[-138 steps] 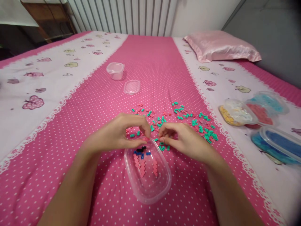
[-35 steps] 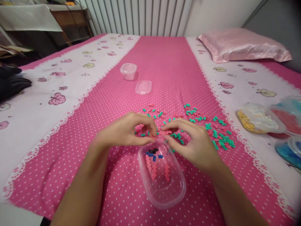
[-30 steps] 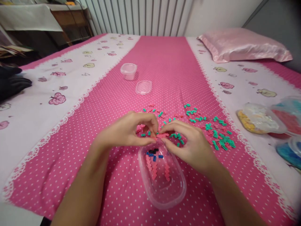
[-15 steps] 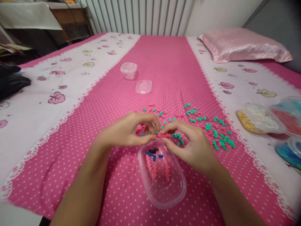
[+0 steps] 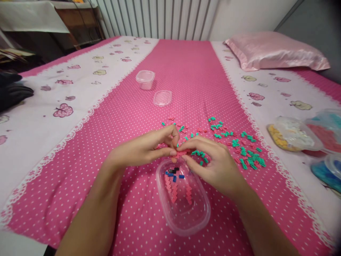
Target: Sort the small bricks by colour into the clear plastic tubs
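Between my two hands is a short strip of joined pinkish-red building bricks [image 5: 182, 153]. My left hand [image 5: 151, 145] pinches its left end, and my right hand [image 5: 213, 160] grips the right end between thumb and forefinger. Just below them lies a clear plastic lid [image 5: 195, 217]. On it rest red zigzag brick strips [image 5: 174, 193], several blue bricks [image 5: 181, 176] and a few black ones [image 5: 174, 170]. Loose green bricks [image 5: 243, 153] and red bricks are scattered behind and to the right of my hands, partly hidden by my fingers.
Farther off stand a clear tub [image 5: 145, 80] and a small clear lid [image 5: 162, 98]. At the right are containers of yellow and white pieces [image 5: 293, 133], red ones and blue ones [image 5: 325, 174]. A pink pillow [image 5: 277, 51] lies at the back right, a black glove [image 5: 14, 92] at far left.
My right fingers have shifted slightly left along the red strip, closer to my left fingertips. The lid and the scattered bricks lie as before.
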The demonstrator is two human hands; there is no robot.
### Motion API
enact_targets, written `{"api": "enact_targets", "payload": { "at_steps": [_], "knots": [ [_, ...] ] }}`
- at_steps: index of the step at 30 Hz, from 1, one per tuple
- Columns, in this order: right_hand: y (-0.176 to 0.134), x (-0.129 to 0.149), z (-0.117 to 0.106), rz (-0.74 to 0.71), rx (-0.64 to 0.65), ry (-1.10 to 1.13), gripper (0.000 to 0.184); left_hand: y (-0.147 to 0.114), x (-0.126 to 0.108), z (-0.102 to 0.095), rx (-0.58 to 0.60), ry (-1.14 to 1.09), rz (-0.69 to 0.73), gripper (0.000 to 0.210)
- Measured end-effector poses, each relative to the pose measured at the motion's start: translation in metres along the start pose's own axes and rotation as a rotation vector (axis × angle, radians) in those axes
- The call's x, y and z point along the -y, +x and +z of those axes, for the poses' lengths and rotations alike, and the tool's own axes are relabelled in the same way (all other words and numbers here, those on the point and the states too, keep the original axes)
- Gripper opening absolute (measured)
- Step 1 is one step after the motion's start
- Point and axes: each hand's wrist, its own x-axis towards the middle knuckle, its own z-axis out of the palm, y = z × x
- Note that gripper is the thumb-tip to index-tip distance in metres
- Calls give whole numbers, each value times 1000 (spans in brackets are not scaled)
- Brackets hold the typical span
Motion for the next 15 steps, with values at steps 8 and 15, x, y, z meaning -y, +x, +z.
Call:
{"api": "enact_targets", "payload": {
  "at_steps": [8,15],
  "knots": [
    [1,2,3,11,2,16,12,2,4,1,14,-25,28,2],
    [-1,3,3,-18,-44,-46,4,3,0,4,51,-118,22,5]
  ]
}}
